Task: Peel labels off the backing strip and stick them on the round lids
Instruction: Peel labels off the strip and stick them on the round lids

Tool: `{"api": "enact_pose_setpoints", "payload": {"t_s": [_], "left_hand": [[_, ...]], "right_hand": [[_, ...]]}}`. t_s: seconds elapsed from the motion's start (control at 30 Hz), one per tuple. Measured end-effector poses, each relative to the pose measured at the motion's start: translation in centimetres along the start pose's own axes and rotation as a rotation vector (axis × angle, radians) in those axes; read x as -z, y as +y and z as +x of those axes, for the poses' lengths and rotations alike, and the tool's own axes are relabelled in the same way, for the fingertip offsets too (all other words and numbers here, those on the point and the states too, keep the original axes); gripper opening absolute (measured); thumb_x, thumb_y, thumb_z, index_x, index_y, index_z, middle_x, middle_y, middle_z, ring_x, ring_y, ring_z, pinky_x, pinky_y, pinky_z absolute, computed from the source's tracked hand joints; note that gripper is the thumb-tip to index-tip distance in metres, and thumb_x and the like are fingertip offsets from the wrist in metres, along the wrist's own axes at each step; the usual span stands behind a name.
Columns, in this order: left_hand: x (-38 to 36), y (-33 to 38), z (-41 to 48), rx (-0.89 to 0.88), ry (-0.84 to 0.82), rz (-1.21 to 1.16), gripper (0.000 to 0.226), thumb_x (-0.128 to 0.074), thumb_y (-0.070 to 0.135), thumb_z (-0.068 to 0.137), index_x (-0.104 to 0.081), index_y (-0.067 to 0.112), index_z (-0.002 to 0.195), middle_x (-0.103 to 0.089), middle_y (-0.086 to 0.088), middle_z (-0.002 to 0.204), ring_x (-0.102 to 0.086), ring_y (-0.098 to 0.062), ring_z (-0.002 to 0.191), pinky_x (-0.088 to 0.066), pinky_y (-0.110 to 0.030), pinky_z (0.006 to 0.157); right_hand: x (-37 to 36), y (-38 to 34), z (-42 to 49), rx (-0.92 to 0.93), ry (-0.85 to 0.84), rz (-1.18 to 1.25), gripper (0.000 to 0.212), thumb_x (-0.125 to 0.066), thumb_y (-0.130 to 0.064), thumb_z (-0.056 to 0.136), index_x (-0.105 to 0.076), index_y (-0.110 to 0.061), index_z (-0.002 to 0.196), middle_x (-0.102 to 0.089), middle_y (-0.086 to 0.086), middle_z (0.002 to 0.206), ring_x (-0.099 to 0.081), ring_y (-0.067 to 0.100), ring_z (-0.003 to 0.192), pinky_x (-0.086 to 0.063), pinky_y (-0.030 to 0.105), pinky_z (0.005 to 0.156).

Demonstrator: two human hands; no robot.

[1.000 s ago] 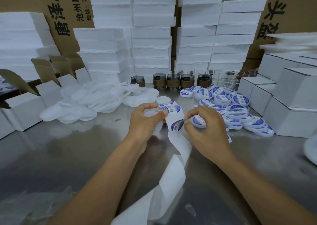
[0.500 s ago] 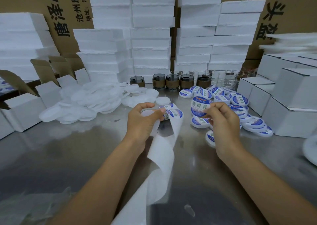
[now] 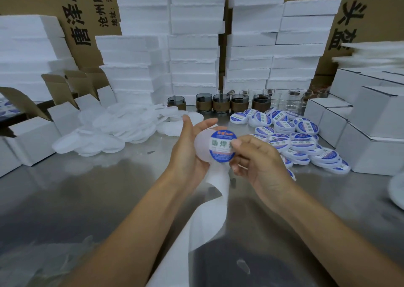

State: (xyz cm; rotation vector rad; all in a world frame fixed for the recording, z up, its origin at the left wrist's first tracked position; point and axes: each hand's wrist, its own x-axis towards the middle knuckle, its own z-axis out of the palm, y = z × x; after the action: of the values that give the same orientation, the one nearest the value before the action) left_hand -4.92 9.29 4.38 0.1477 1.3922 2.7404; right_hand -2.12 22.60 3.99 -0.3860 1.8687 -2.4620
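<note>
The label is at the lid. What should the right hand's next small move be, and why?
Probably press the label flat onto the lid with the right thumb. The right hand pinches the label's right edge, the left hand holds the lid behind it, and the label overlaps the lid's face, seemingly not smoothed down yet.

label [image 3: 223,146]: blue ring, white band, green characters | lid [image 3: 202,146]: frosted white | backing strip [image 3: 209,219]: white | bench [image 3: 87,188]: grey steel | far cartons [image 3: 87,8]: brown, black print

Left hand [image 3: 185,155] cups a lid [image 3: 201,147]; right hand [image 3: 262,166] pinches a label [image 3: 220,147].
</note>
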Motion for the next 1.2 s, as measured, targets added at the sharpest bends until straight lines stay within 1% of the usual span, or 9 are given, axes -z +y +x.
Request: {"api": "enact_pose_setpoints", "payload": {"t_s": [0.1,0.23,0.43,0.53,0.7,0.87,1.0,1.1,1.2], "left_hand": [[-0.5,-0.2,-0.1,0.02,-0.046,-0.012,0.063,-0.022,0.059,0.093,-0.061,0.01,0.096,-0.072,-0.007,0.076,-0.071,-0.021,0.07,-0.057,-0.028,0.058],[-0.5,-0.6,0.2,0.004,-0.057,0.044,0.065,-0.02,0.061,0.092,-0.061,0.01,0.096,-0.072,-0.006,0.075,-0.071,-0.02,0.072,-0.058,-0.028,0.063],[-0.2,-1.0,0.4,-0.02,-0.052,0.1,0.065,-0.02,0.06,0.091,-0.062,0.01,0.097,-0.072,-0.005,0.076,-0.071,-0.02,0.073,-0.058,-0.027,0.063],[-0.1,-1.1,0.4,-0.024,-0.064,0.122,0.064,-0.021,0.06,0.091,-0.062,0.011,0.098,-0.072,-0.005,0.077,-0.071,-0.019,0.074,-0.058,-0.027,0.063],[0.0,-1.2,0.5,-0.027,-0.081,0.13,0.063,-0.022,0.06,0.089,-0.062,0.012,0.098,-0.072,-0.005,0.078,-0.071,-0.019,0.075,-0.057,-0.027,0.063],[0.1,-1.1,0.5,-0.019,-0.095,0.133,0.063,-0.023,0.06,0.089,-0.062,0.011,0.098,-0.072,-0.005,0.078,-0.071,-0.02,0.077,-0.059,-0.03,0.066],[0.0,-1.0,0.4,-0.008,-0.1,0.162,0.06,-0.026,0.059,0.088,-0.061,0.012,0.099,-0.072,-0.005,0.079,-0.071,-0.019,0.078,-0.058,-0.031,0.07],[-0.1,-1.0,0.1,-0.016,-0.134,0.16,0.043,-0.045,0.047,0.081,-0.061,0.012,0.1,-0.071,-0.004,0.081,-0.07,-0.019,0.08,-0.058,-0.03,0.07],[0.0,-0.9,-0.2,-0.021,-0.215,0.139,0.033,-0.06,0.02,0.069,-0.062,0.012,0.102,-0.072,-0.004,0.085,-0.068,-0.021,0.086,-0.057,-0.031,0.072]], "right_hand": [[-0.1,0.4,-0.1,0.002,0.039,-0.111,0.013,-0.069,-0.024,0.076,-0.066,-0.021,0.063,-0.06,-0.001,0.058,-0.045,0.009,0.046,-0.037,0.022,0.054],[-0.3,0.7,-0.2,0.003,0.084,-0.157,0.009,-0.069,-0.02,0.079,-0.067,-0.015,0.071,-0.06,-0.001,0.054,-0.044,0.007,0.044,-0.039,0.017,0.05],[-0.4,0.7,-0.2,-0.013,0.157,-0.164,0.011,-0.074,-0.02,0.073,-0.068,-0.017,0.064,-0.064,0.003,0.058,-0.044,0.008,0.042,-0.04,0.015,0.044],[-0.4,0.7,-0.1,-0.018,0.19,-0.169,0.008,-0.075,-0.019,0.073,-0.07,-0.016,0.067,-0.066,0.003,0.058,-0.042,0.007,0.041,-0.038,0.014,0.042],[-0.3,0.7,0.0,-0.038,0.233,-0.188,0.008,-0.074,-0.021,0.075,-0.07,-0.014,0.076,-0.065,0.006,0.059,-0.042,0.006,0.039,-0.038,0.014,0.041],[-0.3,0.7,0.0,-0.057,0.25,-0.191,0.008,-0.075,-0.02,0.074,-0.069,-0.014,0.075,-0.062,0.013,0.062,-0.041,0.008,0.038,-0.036,0.016,0.041],[-0.3,0.6,0.0,-0.065,0.253,-0.212,0.009,-0.074,-0.02,0.075,-0.07,-0.012,0.078,-0.064,0.009,0.061,-0.041,0.008,0.039,-0.037,0.016,0.041],[-0.2,0.6,0.0,-0.068,0.251,-0.209,0.01,-0.074,-0.019,0.076,-0.069,-0.011,0.079,-0.066,0.002,0.057,-0.042,0.006,0.039,-0.038,0.015,0.041],[-0.2,0.5,-0.1,-0.073,0.246,-0.193,0.008,-0.073,-0.019,0.076,-0.069,-0.012,0.077,-0.066,0.0,0.057,-0.043,0.006,0.039,-0.038,0.015,0.041]]}}
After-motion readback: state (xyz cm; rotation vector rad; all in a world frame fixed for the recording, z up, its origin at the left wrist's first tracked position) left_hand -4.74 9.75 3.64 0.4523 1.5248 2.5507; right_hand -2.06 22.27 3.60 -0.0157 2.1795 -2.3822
